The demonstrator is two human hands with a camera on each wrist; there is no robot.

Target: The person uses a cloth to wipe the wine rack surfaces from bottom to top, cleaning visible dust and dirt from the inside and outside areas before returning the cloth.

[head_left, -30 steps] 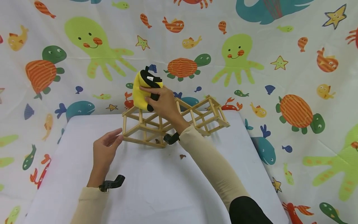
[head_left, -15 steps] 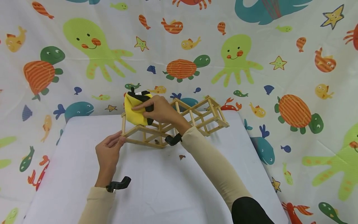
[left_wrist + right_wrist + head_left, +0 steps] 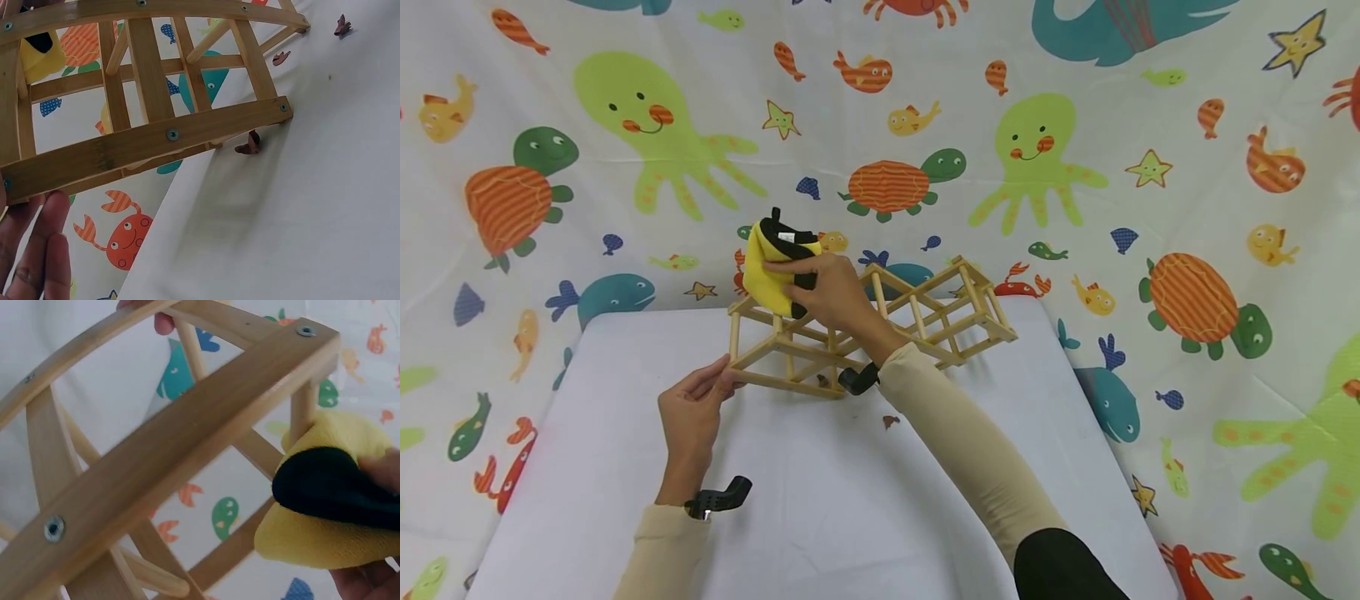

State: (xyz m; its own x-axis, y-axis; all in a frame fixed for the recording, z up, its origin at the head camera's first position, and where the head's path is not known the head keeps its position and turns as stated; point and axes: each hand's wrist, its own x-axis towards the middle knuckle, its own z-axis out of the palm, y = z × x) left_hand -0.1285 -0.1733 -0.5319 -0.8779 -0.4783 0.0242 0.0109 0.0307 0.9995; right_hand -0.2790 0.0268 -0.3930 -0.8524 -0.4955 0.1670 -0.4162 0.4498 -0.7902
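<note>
A wooden rack (image 3: 790,342) of pale slats and round rods stands on the white table. My left hand (image 3: 691,408) pinches its near left corner, and in the left wrist view fingers (image 3: 47,237) show beneath the lower slat. In my right hand (image 3: 835,292) is a folded yellow cloth (image 3: 763,271) with black trim and a small white tag. The hand grips it at the top of the rack's left end. Seen from the right wrist, the cloth (image 3: 325,544) lies against or very near an upright rod; contact is hard to tell.
Small brown scraps (image 3: 891,422) lie on the white table (image 3: 820,508) in front of the rack, one under its lower slat. The rack's right section (image 3: 955,312) angles toward the back right. Behind the table hangs a sea-animal curtain (image 3: 880,100).
The right hand has brought the cloth down onto the rack's left end, then raised it slightly. My left hand has moved a little right and now grips the corner. The rack stays put.
</note>
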